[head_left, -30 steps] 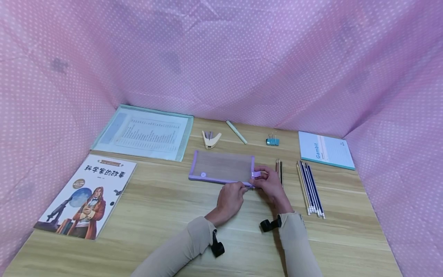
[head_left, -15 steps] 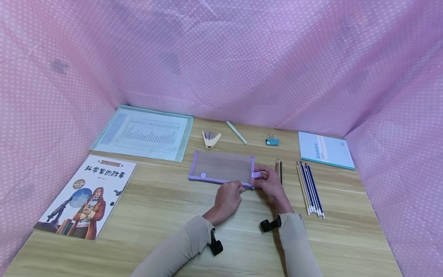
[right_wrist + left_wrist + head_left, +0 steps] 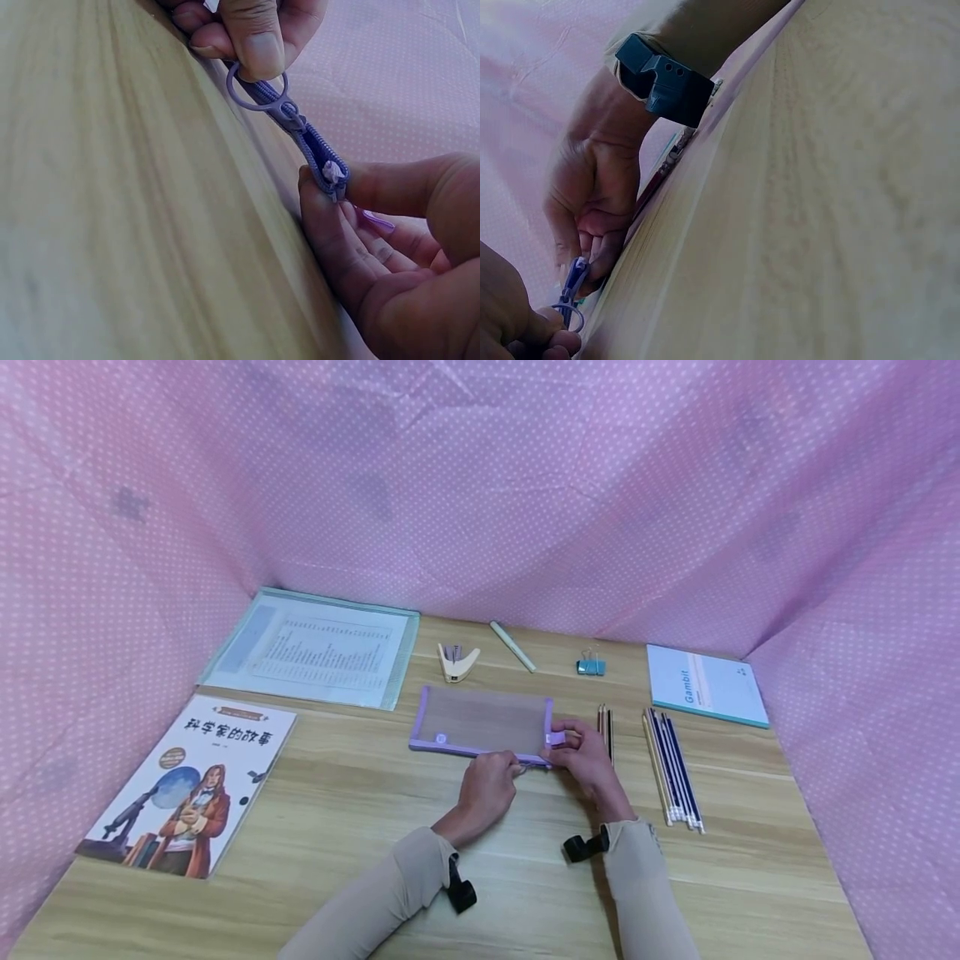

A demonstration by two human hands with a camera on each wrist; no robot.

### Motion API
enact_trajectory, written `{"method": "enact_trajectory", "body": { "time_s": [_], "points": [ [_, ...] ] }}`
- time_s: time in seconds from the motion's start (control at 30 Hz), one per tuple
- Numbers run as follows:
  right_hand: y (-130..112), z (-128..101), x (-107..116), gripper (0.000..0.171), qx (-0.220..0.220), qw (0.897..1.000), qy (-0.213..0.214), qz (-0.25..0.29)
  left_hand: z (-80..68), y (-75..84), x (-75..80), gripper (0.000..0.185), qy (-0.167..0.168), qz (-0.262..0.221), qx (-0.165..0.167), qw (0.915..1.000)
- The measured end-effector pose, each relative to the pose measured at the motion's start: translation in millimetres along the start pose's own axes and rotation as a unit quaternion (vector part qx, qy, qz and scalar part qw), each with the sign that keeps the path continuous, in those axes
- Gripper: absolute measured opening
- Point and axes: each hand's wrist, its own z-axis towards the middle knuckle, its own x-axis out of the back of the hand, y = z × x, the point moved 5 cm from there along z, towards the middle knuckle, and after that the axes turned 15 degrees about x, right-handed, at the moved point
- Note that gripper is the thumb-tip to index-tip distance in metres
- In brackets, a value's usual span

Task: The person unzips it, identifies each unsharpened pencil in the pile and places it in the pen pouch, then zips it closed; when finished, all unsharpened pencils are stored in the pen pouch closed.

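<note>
A mesh zip pouch [image 3: 487, 714] with purple edging lies flat in the middle of the table. My left hand [image 3: 487, 789] is at its front edge, thumb and finger pinching the zipper's ring pull [image 3: 232, 91]. In the right wrist view, the slider [image 3: 287, 115] sits a short way from the zipper's end, and the teeth are parted between them. My right hand [image 3: 588, 760] pinches the pouch's front right corner beside a purple side tab [image 3: 556, 738]. A whitish tuft [image 3: 333, 172] shows inside the parted zipper end.
Close right of the pouch lie a few pencils [image 3: 601, 720], then a row of several more [image 3: 672, 768]. Behind are a stapler [image 3: 457, 663], a green pen [image 3: 513, 647], a binder clip [image 3: 591, 667] and a notebook [image 3: 708, 685]. A document folder [image 3: 307, 647] and book [image 3: 187, 785] lie left.
My left hand has slid a little to the left along the pouch's front edge with the zipper pull, away from the right corner. My right hand stays in place on the corner.
</note>
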Motion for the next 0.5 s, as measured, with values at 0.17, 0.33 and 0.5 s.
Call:
{"method": "enact_trajectory", "body": {
  "time_s": [0.17,0.33,0.5],
  "points": [
    [0.2,0.3,0.0,0.047,-0.003,1.000,-0.001,-0.004,0.1,-3.4,3.0,0.009,-0.019,-0.009,0.015,0.9997],
    [1.5,1.1,1.6,0.047,0.000,1.000,-0.002,-0.009,0.2,-5.0,4.0,0.010,-0.020,-0.022,0.015,0.9994],
    [0.2,0.4,2.0,0.047,0.003,1.000,-0.004,-0.008,0.8,-8.9,6.8,0.010,-0.023,-0.017,0.016,0.9994]
  ]
}}
